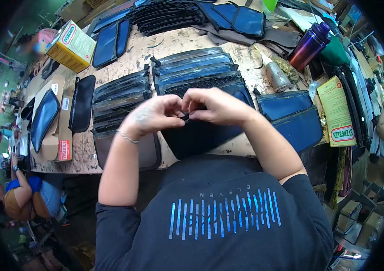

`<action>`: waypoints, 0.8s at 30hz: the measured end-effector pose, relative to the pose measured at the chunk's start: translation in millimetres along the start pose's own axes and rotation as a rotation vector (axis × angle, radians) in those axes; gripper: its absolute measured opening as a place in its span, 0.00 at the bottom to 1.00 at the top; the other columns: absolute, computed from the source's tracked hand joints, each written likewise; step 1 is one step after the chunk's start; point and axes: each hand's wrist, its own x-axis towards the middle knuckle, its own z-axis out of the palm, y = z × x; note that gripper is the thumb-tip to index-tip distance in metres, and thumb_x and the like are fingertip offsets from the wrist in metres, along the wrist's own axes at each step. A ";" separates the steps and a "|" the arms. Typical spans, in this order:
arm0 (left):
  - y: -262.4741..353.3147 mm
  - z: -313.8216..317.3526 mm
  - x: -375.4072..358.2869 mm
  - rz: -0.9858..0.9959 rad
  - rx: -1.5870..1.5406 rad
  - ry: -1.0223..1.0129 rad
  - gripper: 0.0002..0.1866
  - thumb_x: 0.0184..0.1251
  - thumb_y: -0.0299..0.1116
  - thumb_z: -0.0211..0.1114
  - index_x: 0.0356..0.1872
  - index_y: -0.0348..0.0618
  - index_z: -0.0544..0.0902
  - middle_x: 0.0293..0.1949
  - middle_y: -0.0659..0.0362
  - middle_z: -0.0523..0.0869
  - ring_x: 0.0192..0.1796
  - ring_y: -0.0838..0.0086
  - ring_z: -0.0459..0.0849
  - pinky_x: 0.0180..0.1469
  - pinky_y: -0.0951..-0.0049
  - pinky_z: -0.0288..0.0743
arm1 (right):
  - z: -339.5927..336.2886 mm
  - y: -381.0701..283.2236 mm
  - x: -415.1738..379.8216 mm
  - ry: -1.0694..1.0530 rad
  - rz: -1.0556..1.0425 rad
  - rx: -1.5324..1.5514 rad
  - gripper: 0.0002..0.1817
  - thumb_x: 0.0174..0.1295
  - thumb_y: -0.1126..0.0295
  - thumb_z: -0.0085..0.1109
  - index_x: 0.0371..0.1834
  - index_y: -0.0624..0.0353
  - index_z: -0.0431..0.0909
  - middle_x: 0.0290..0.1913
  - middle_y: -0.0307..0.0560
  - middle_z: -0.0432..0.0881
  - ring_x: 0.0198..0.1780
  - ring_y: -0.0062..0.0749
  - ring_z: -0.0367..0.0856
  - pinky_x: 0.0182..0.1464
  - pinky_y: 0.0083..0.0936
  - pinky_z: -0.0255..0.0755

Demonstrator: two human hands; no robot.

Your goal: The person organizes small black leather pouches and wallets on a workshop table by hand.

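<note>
My left hand (156, 115), with a bracelet at the wrist, and my right hand (209, 106) meet in the middle over the work table (126, 63). Between their fingertips both pinch a small black piece (185, 117); whether it joins the panel below cannot be made out. Beneath the hands lies a large black panel (201, 140) at the table's near edge. Just beyond it is an overlapping row of dark panels (192, 65) with glue-smeared edges. A second overlapping row (119, 97) lies left of it, partly behind my left forearm.
Yellow Evergreen cans stand at the back left (72, 47) and right (336, 113). A purple bottle (309, 45) and a white-tipped cone (277, 77) are at right. Blue-black panels (289, 117) lie near my right arm. Cardboard (63, 122) is at left; a co-worker (27, 194) sits beyond.
</note>
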 end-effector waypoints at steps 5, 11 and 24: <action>87.6 -30.2 -23.7 -0.005 0.286 -0.082 0.16 0.56 0.36 0.65 0.42 0.36 0.78 0.28 0.61 0.82 0.32 0.82 0.77 0.35 0.80 0.71 | -33.1 -42.0 -2.3 0.021 -0.179 0.163 0.08 0.49 0.79 0.62 0.32 0.60 0.74 0.29 0.36 0.75 0.34 0.17 0.74 0.39 0.16 0.68; 68.6 -31.2 -11.0 -0.074 0.116 -0.137 0.10 0.55 0.31 0.64 0.34 0.35 0.81 0.27 0.66 0.80 0.31 0.86 0.73 0.35 0.83 0.68 | -34.9 -21.7 3.7 0.011 -0.138 0.333 0.09 0.51 0.78 0.61 0.33 0.61 0.71 0.30 0.34 0.74 0.35 0.16 0.73 0.39 0.14 0.67; 13.1 6.9 -10.3 -0.264 -0.347 0.141 0.03 0.56 0.26 0.61 0.29 0.38 0.81 0.27 0.67 0.80 0.32 0.87 0.74 0.38 0.86 0.67 | -10.8 -4.3 5.4 -0.034 0.035 0.201 0.08 0.53 0.77 0.58 0.35 0.61 0.71 0.31 0.35 0.74 0.34 0.16 0.70 0.38 0.16 0.67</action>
